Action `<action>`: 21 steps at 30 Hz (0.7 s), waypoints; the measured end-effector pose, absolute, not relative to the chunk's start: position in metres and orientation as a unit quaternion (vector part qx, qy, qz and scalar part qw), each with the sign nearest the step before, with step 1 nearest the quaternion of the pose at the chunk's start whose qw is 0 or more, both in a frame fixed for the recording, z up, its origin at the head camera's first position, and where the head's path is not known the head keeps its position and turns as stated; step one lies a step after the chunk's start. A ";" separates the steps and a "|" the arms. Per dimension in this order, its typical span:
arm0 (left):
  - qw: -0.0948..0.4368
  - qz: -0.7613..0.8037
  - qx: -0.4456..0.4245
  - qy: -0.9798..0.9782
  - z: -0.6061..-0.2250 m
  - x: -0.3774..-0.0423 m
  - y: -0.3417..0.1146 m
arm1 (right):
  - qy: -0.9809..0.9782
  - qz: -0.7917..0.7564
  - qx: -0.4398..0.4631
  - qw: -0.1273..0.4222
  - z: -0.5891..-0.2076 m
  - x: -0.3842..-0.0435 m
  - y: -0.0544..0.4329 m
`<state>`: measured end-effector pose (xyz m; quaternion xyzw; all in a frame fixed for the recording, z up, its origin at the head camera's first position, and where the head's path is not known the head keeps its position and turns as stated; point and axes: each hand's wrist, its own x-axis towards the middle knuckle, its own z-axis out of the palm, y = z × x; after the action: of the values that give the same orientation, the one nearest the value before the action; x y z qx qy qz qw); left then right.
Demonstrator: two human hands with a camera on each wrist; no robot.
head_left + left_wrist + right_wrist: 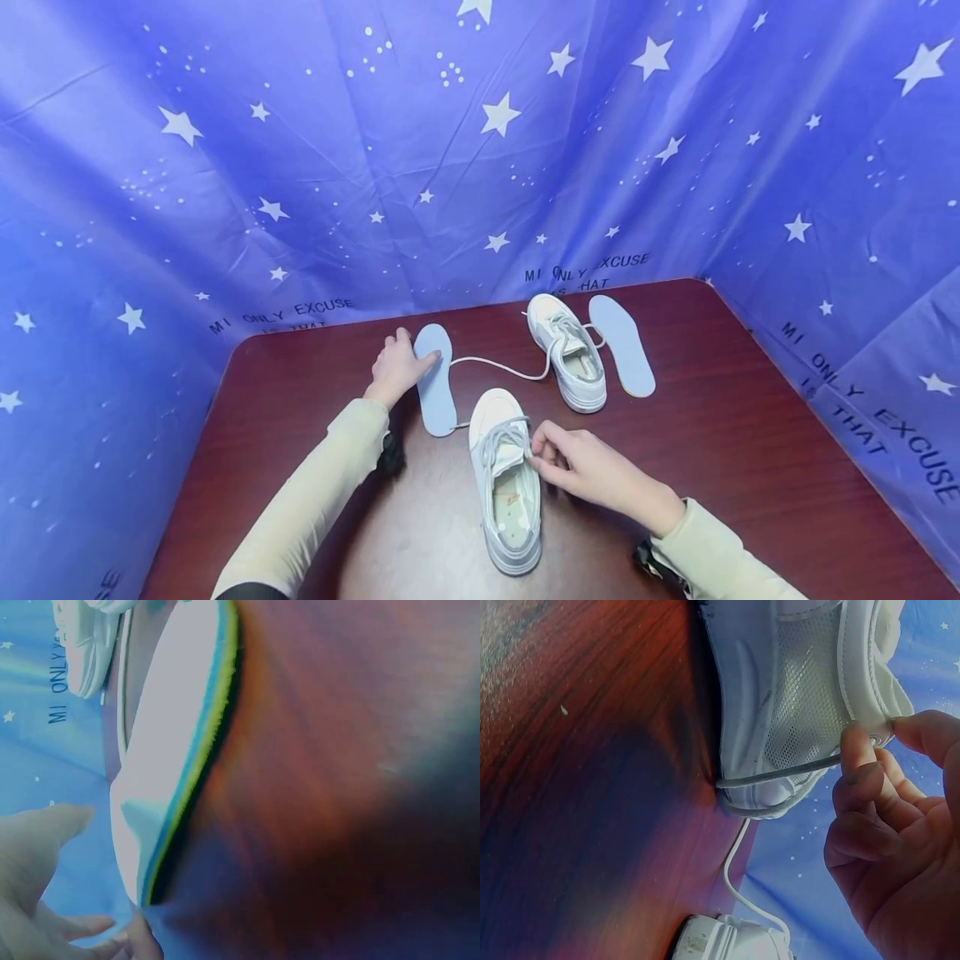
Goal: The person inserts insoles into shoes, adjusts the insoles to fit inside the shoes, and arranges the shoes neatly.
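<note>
My left hand (396,364) reaches around a pale blue insole (437,402) on the table's left side. Its thumb is over the upper part, and its fingers are at the outer edge. In the left wrist view the insole (172,712) shows a blue and yellow layered edge. A white sneaker (495,405) with laces stands nearest me, its inside bare and marked. My right hand (581,468) pinches this shoe's eyelet edge between thumb and fingers. A lace (780,777) runs from the fingers across the mesh side in the right wrist view.
A second white sneaker (587,390) stands farther back, toe away from me. Beside it on the right lies another pale blue insole (622,346). A long loose lace (498,365) trails between the left insole and the far shoe. Star-printed blue curtains (420,150) border the dark red table (285,392).
</note>
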<state>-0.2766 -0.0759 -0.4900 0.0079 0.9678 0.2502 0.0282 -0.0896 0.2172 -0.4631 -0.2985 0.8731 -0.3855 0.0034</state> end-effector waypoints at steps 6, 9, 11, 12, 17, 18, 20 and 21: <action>0.046 0.226 0.008 0.973 -0.490 -0.285 -0.062 | 0.869 -0.392 -0.301 0.004 -0.465 -0.089 0.215; 0.044 0.217 0.007 0.975 -0.492 -0.284 -0.059 | 0.868 -0.394 -0.302 0.008 -0.466 -0.088 0.213; 0.045 0.207 0.004 0.977 -0.494 -0.283 -0.058 | 0.868 -0.395 -0.302 0.011 -0.466 -0.087 0.212; 0.046 0.203 0.003 0.978 -0.494 -0.283 -0.057 | 0.868 -0.395 -0.302 0.011 -0.467 -0.087 0.212; 0.047 0.190 0.005 0.981 -0.493 -0.286 -0.056 | 0.870 -0.391 -0.300 0.009 -0.467 -0.087 0.213; 0.046 0.189 0.007 0.981 -0.492 -0.286 -0.056 | 0.871 -0.390 -0.300 0.008 -0.468 -0.087 0.214; 0.048 0.187 0.015 0.981 -0.491 -0.287 -0.057 | 0.872 -0.390 -0.297 0.007 -0.468 -0.088 0.215; 0.050 0.187 0.018 0.981 -0.490 -0.287 -0.058 | 0.872 -0.389 -0.296 0.006 -0.469 -0.088 0.216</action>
<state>-0.2874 -0.0579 -0.4900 0.0182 0.9810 0.1867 0.0500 -0.0884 0.2157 -0.4685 -0.2963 0.8723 -0.3890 0.0063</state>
